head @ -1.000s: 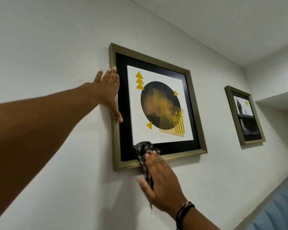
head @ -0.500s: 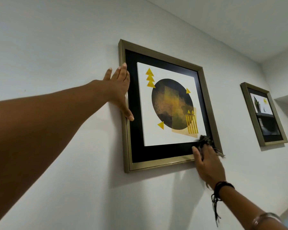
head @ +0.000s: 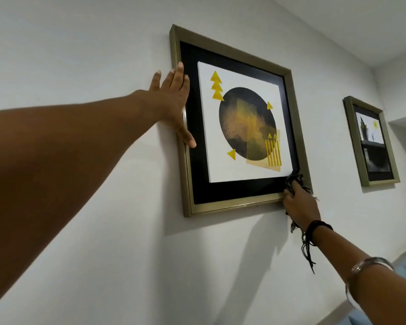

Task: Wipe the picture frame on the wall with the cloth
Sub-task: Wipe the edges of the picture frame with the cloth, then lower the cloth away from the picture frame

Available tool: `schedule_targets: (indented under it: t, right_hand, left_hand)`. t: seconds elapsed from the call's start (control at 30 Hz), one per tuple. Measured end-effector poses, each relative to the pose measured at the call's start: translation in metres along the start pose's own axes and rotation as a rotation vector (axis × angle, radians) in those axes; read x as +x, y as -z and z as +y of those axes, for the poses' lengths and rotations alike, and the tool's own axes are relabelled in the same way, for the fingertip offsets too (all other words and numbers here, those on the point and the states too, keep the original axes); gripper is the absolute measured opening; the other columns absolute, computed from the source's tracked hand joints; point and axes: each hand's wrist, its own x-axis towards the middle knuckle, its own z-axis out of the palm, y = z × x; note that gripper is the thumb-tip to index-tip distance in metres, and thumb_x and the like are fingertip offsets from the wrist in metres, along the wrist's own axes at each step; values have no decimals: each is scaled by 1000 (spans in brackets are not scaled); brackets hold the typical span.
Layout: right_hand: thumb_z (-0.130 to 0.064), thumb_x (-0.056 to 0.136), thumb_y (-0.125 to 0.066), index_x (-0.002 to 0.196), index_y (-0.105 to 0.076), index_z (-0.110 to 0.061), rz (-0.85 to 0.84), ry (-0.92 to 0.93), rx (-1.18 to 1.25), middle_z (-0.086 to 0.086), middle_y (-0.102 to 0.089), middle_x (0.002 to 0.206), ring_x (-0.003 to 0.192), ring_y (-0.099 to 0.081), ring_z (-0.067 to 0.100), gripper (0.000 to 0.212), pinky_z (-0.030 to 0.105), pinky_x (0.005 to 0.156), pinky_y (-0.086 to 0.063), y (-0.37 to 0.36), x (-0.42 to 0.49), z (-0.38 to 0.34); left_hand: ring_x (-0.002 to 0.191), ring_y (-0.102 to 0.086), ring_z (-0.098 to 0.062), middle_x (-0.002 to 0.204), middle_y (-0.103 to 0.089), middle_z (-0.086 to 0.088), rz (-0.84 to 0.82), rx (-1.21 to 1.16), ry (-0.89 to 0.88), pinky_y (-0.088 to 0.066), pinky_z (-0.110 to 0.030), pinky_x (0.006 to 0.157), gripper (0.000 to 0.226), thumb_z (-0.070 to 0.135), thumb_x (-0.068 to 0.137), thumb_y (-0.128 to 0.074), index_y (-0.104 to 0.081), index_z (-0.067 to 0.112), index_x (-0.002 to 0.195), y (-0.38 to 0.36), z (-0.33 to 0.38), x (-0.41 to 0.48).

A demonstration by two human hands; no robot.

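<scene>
The square picture frame with a dull gold moulding, black mount and yellow-and-black abstract print hangs on the white wall, and the wiping step is in hand at its lower right corner. The right hand has its grip closed around a bunched dark checked cloth pressed there, while the left hand lies flat and open-fingered, holding nothing, against the frame's left edge to steady it. Next, I judge, the cloth needs to travel up the right-hand moulding with light pressure, the left hand bracing.

Bare wall lies open around the picture frame; a second frame hangs well right.
</scene>
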Motion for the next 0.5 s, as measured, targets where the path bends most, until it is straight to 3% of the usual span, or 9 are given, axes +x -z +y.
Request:
schedule_targets:
  t: [0.07, 0.17, 0.2, 0.27, 0.33, 0.43, 0.5]
  right_hand:
    - [-11, 94, -41, 119, -59, -17, -18, 29, 82, 14, -63, 94, 83, -61, 38, 31, 44, 72, -57, -9, -13, -13]
    - [-10, 99, -41, 126, -63, -19, -9, 33, 366, 9, -57, 86, 67, -51, 21, 36, 17, 50, -48, -9, -15, -35]
    - [-9, 100, -42, 123, -64, -16, -21, 18, 477, 10, -56, 85, 66, -48, 20, 33, 16, 53, -45, -8, -18, -44]
    - [-5, 100, -41, 126, -62, -8, -40, -64, 767, 11, -60, 97, 81, -53, 21, 34, 28, 73, -46, 1, -28, -61]
    - [-4, 100, -38, 131, -60, -8, -149, -187, 1037, 14, -64, 109, 90, -58, 25, 38, 39, 81, -48, 4, -65, -80]
    - [-7, 98, -34, 123, -63, -10, -375, -358, 1262, 19, -70, 121, 102, -66, 33, 39, 46, 96, -50, -1, -148, -102]
    - [-11, 95, -37, 118, -67, -9, -495, -521, 1329, 21, -72, 119, 105, -69, 35, 38, 49, 101, -50, -15, -210, -102]
  left_hand:
    - [147, 24, -30, 158, 29, -17, 51, -10, -14, 15, -54, 115, 165, 90, 32, -62, 21, 8, 148, -5, -4, -3]
    - [150, 11, -30, 162, 12, -19, 224, 4, -71, 9, -52, 117, 148, 87, 50, -61, 12, 8, 151, -14, 8, -2]
    - [151, 6, -29, 163, 6, -19, 290, 26, -98, 7, -51, 118, 140, 84, 56, -60, 8, 8, 152, -18, 16, -9]
    - [151, -3, -27, 164, -2, -16, 404, -13, -160, 2, -49, 119, 125, 81, 68, -53, 1, 9, 153, -31, 38, -27]
    - [151, -10, -23, 164, -8, -11, 441, -167, -188, -3, -48, 121, 107, 78, 79, -41, -5, 11, 153, -50, 55, -78]
    - [147, -22, -19, 161, -23, -7, 412, -571, -116, -12, -43, 120, 85, 69, 89, -33, -16, 15, 152, -99, 73, -187]
    - [142, -30, -14, 158, -32, -3, 301, -866, 11, -19, -39, 116, 77, 66, 91, -32, -23, 19, 150, -134, 81, -278]
